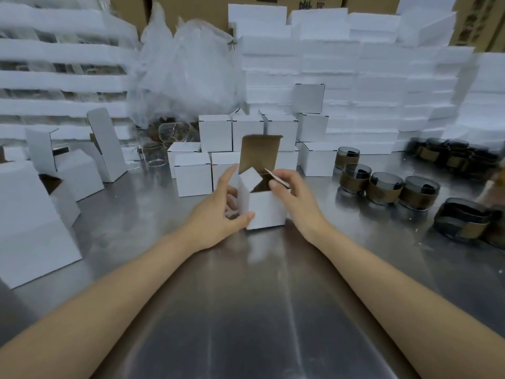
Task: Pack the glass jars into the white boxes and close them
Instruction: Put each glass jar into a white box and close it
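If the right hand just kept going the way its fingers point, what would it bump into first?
The right hand pinches a side flap of the open white box, so it would press into that box at once; depth beyond is unclear.

Nearer than the open white box (266,209), the bare steel table (246,310) leaves wide room. Behind it, closed white boxes (216,132) stack tight. Left of it stand tall open cartons (106,149); right of it, dark glass jars (382,188) cluster.
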Demonstrator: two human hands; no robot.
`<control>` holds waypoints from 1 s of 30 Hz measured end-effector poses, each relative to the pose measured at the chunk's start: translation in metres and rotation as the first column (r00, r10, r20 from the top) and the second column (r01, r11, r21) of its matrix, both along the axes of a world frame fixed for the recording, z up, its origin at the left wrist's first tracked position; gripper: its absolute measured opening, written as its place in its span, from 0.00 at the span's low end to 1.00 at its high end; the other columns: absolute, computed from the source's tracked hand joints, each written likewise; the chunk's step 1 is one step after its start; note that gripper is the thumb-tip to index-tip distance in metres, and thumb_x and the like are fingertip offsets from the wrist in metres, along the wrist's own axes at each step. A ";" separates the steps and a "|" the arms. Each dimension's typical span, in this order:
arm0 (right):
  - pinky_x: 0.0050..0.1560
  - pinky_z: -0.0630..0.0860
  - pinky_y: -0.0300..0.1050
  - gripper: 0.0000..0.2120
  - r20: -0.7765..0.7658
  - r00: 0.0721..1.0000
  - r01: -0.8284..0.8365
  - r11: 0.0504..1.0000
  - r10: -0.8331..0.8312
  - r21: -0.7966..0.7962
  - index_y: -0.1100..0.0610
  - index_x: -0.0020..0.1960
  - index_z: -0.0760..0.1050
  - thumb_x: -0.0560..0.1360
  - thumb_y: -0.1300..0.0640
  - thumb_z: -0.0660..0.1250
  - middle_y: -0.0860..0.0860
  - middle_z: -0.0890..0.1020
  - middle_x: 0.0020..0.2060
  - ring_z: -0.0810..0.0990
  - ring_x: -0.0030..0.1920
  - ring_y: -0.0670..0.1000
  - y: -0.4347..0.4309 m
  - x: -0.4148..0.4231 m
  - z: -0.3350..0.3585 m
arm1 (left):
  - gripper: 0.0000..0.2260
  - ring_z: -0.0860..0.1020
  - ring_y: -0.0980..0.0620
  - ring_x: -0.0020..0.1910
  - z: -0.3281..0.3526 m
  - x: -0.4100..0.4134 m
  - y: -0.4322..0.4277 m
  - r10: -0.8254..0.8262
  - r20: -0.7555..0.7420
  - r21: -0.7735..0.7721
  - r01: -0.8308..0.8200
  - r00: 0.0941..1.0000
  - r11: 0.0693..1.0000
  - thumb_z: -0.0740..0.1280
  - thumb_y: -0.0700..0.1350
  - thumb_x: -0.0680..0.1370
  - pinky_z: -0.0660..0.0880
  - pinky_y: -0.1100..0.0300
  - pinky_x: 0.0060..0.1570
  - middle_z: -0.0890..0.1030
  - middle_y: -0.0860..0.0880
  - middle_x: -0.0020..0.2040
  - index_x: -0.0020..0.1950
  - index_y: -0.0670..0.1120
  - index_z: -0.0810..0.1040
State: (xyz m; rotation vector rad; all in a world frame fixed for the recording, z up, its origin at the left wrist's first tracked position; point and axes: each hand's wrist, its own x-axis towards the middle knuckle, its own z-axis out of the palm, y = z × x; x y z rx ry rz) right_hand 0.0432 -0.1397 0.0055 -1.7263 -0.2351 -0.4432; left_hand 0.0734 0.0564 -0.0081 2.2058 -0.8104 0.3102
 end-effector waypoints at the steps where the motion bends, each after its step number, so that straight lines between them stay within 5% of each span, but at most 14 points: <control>1: 0.55 0.68 0.34 0.07 0.006 1.000 0.011 1.000 -0.011 -0.021 0.51 0.57 0.73 0.79 0.55 0.65 0.42 0.78 0.53 0.75 0.55 0.38 0.000 0.001 -0.001 | 0.42 0.74 0.63 0.52 -0.001 0.001 -0.001 -0.017 -0.006 0.031 0.018 1.000 0.999 0.69 0.58 0.73 0.74 0.58 0.54 0.71 0.57 0.61 0.75 0.65 0.41; 6: 0.60 0.71 0.39 0.06 0.056 0.998 0.001 0.999 0.001 -0.042 0.50 0.56 0.73 0.79 0.56 0.65 0.46 0.79 0.55 0.76 0.60 0.47 0.005 0.000 -0.003 | 0.38 0.64 0.76 0.59 0.000 -0.002 0.001 -0.072 0.067 -0.007 0.073 0.995 0.997 0.65 0.61 0.70 0.68 0.78 0.49 0.56 0.77 0.63 0.72 0.73 0.45; 10: 0.51 0.70 0.28 0.06 0.069 0.997 0.022 0.999 -0.024 0.035 0.46 0.53 0.71 0.81 0.57 0.61 0.43 0.78 0.49 0.76 0.49 0.36 0.010 -0.001 0.000 | 0.35 0.70 0.65 0.58 0.001 -0.003 0.001 -0.088 0.027 -0.015 0.088 0.996 0.996 0.66 0.61 0.69 0.70 0.72 0.54 0.59 0.63 0.61 0.71 0.75 0.50; 15: 0.45 0.79 0.41 0.19 -0.004 0.998 0.068 0.980 -0.068 0.188 0.42 0.59 0.71 0.79 0.64 0.56 0.51 0.77 0.41 0.78 0.42 0.46 0.009 -0.001 0.005 | 0.35 0.77 0.51 0.52 -0.002 -0.001 0.003 -0.031 -0.011 -0.077 0.031 0.999 0.997 0.70 0.59 0.66 0.77 0.52 0.57 0.60 0.59 0.61 0.65 0.74 0.55; 18: 0.40 0.79 0.36 0.13 -0.083 0.992 0.108 0.984 -0.097 0.142 0.51 0.58 0.77 0.82 0.61 0.56 0.52 0.81 0.51 0.82 0.44 0.46 0.009 0.001 0.007 | 0.37 0.77 0.54 0.56 -0.001 0.002 0.003 -0.065 -0.078 -0.208 0.047 0.995 0.977 0.76 0.55 0.65 0.77 0.57 0.56 0.63 0.55 0.64 0.60 0.72 0.52; 21: 0.36 0.78 0.33 0.13 -0.103 0.993 0.074 0.990 -0.062 0.116 0.48 0.48 0.80 0.82 0.58 0.57 0.47 0.82 0.47 0.83 0.40 0.40 0.006 0.001 0.003 | 0.35 0.78 0.61 0.55 -0.003 0.008 0.002 -0.073 -0.164 -0.317 0.017 0.984 0.948 0.79 0.46 0.68 0.76 0.68 0.54 0.71 0.50 0.64 0.56 0.66 0.55; 25: 0.52 0.81 0.46 0.16 -0.214 0.976 0.043 0.999 -0.042 -0.001 0.56 0.59 0.81 0.82 0.59 0.56 0.51 0.85 0.51 0.83 0.51 0.49 0.003 0.003 0.000 | 0.31 0.77 0.64 0.53 0.000 0.012 0.007 0.017 -0.279 -0.238 -0.087 0.960 0.967 0.77 0.54 0.67 0.72 0.74 0.48 0.75 0.59 0.56 0.58 0.58 0.59; 30: 0.53 0.80 0.39 0.17 -0.207 0.978 0.010 0.999 -0.018 -0.042 0.57 0.59 0.81 0.81 0.62 0.55 0.48 0.84 0.53 0.81 0.55 0.45 0.001 0.001 -0.002 | 0.27 0.75 0.72 0.52 0.002 0.011 0.008 -0.015 -0.326 -0.207 -0.056 0.945 0.977 0.75 0.55 0.68 0.70 0.77 0.47 0.75 0.61 0.58 0.57 0.56 0.60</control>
